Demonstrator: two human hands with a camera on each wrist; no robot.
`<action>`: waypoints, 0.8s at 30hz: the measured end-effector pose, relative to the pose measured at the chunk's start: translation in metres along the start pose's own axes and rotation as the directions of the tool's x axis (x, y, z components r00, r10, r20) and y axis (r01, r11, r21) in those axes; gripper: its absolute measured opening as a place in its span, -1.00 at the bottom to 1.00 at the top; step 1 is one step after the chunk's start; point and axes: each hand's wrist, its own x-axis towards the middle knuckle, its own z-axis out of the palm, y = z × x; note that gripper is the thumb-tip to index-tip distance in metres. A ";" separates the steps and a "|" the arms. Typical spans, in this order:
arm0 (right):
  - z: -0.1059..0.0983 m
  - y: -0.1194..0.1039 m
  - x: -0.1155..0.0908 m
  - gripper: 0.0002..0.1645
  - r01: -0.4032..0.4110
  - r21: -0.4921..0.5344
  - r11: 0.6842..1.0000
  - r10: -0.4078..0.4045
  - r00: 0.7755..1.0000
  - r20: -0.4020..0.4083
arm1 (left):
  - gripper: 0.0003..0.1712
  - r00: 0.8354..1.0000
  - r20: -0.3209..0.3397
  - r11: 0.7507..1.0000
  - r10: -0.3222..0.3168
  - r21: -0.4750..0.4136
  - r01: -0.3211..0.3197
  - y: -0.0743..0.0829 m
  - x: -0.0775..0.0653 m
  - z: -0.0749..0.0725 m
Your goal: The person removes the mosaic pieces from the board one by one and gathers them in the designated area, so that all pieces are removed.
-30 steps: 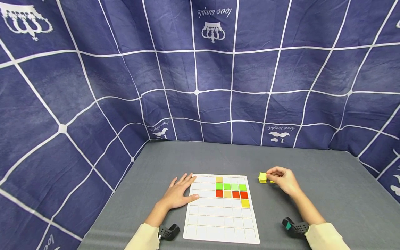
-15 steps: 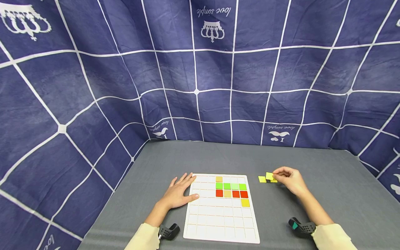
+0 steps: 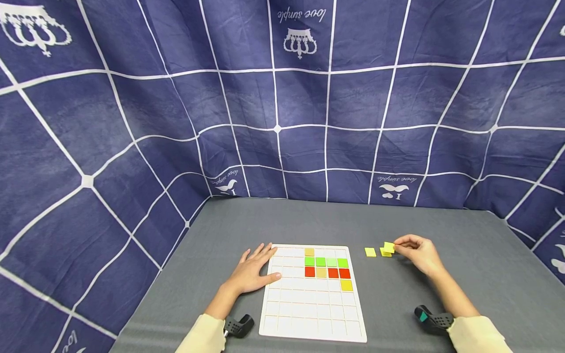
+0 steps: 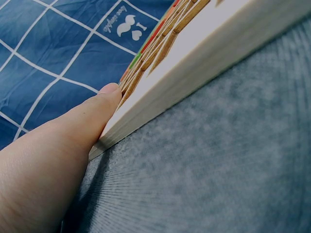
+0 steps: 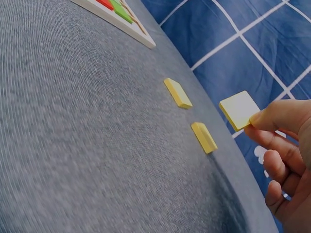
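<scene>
My right hand [image 3: 419, 251] pinches a square yellow tile [image 5: 240, 110] between thumb and forefinger, raised above the table. Below it, two more yellow tiles lie flat on the cloth: a left one [image 3: 370, 252] and a right one [image 5: 204, 138], which the held tile partly covers in the head view. With fingers spread, my left hand [image 3: 249, 275] rests at the left edge of a white grid board [image 3: 304, 314]. In the left wrist view its thumb [image 4: 97, 114] touches the board's side. Red, green, tan and yellow square tiles sit in the board's upper right cells.
Grey cloth [image 3: 265, 220] covers the table. A blue curtain [image 3: 247, 108] with white lines hangs along the back and sides. Each wrist wears a black band, one on the left [image 3: 239, 327] and one on the right [image 3: 434, 319].
My right hand has moved right with the pinched yellow tile, from above the left loose tile to above the right one. My left hand stays at the board's edge.
</scene>
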 end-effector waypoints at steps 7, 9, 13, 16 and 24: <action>-0.006 0.006 0.000 -0.80 0.008 -0.018 1.000 -0.008 1.000 -0.013 | -0.10 1.000 0.003 1.000 -0.003 -0.006 0.003 0.001 -0.001 -0.001; -0.008 0.008 0.000 -0.79 0.006 -0.022 1.000 -0.006 1.000 -0.013 | -0.10 1.000 0.003 1.000 -0.003 -0.003 0.003 0.001 -0.001 -0.001; -0.011 0.012 0.000 -0.79 0.006 -0.035 0.999 -0.007 1.000 -0.013 | -0.10 1.000 0.001 1.000 0.001 0.001 -0.001 0.000 0.000 -0.001; -0.014 0.015 -0.001 -0.79 0.009 -0.043 0.999 -0.010 1.000 -0.016 | -0.10 1.000 0.001 1.000 0.002 -0.002 -0.002 0.000 0.000 -0.001; -0.021 0.021 -0.002 -0.82 0.020 -0.080 0.997 -0.022 1.000 -0.018 | -0.10 1.000 0.002 1.000 0.005 -0.003 -0.005 0.000 0.001 -0.001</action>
